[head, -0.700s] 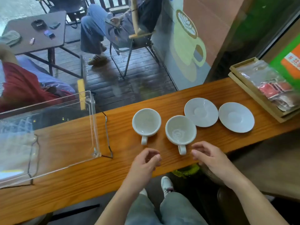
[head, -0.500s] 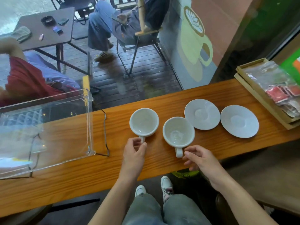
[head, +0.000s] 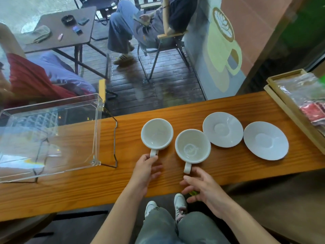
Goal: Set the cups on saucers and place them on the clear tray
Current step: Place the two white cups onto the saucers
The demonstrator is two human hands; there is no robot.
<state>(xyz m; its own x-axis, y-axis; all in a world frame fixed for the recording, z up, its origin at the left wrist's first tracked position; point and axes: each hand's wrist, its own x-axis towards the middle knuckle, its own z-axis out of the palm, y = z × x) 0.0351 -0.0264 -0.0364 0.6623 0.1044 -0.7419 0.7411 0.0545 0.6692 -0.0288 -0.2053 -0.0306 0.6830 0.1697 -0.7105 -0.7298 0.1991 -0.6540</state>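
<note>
Two white cups stand upright on the wooden counter (head: 228,110), handles toward me. My left hand (head: 146,170) pinches the handle of the left cup (head: 156,133). My right hand (head: 202,186) hovers open just below the handle of the right cup (head: 193,146), fingers spread, holding nothing. Two empty white saucers lie to the right: the nearer saucer (head: 223,132) almost touches the right cup, the far saucer (head: 265,140) sits beside it. The clear tray (head: 52,138) rests empty on the counter's left side.
A wooden box (head: 288,110) with red packets sits at the counter's right end. A window runs behind the counter; beyond it are seated people, a chair and a dark table. My knees and shoes show below the counter's front edge.
My left hand moved up from the counter edge and closed on the left cup's handle. My right hand drew near the right cup's handle and spread its fingers.
</note>
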